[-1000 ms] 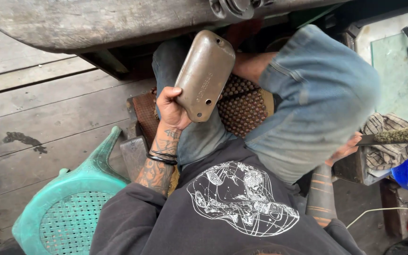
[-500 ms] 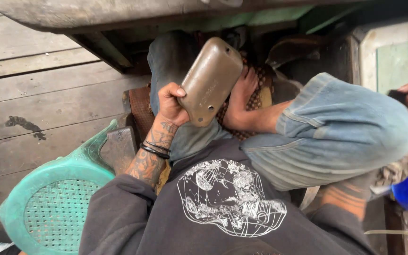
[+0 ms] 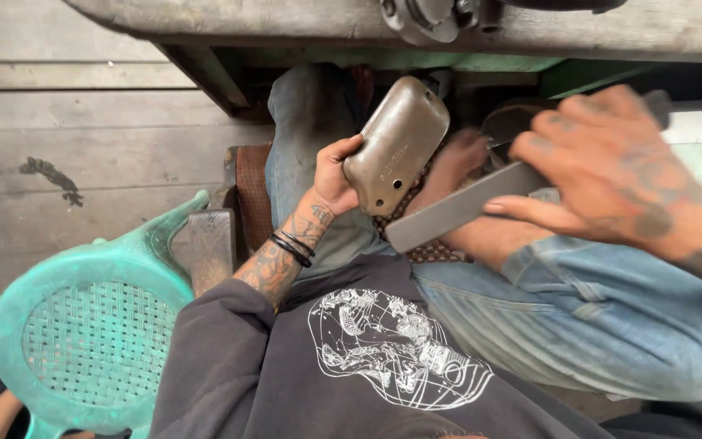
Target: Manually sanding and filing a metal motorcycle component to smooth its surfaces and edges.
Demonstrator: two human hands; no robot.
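Left hand [image 3: 336,175] is gripping a rounded tan metal cover [image 3: 396,145] above the lap, while the right hand [image 3: 611,171] is pinching a flat grey file [image 3: 461,207] just right of it, near a green plastic chair [image 3: 83,325].

The right hand [image 3: 619,175] is motion-blurred; its fingertip contact on the flat metal file [image 3: 469,207] cannot be resolved, and the file's far end is hidden behind the hand. The left palm is concealed behind the tan metal cover [image 3: 396,146]. The round metal fitting [image 3: 428,16] on the worktop [image 3: 286,20] is cut off by the top edge. The green plastic chair [image 3: 83,325] runs past the bottom edge.
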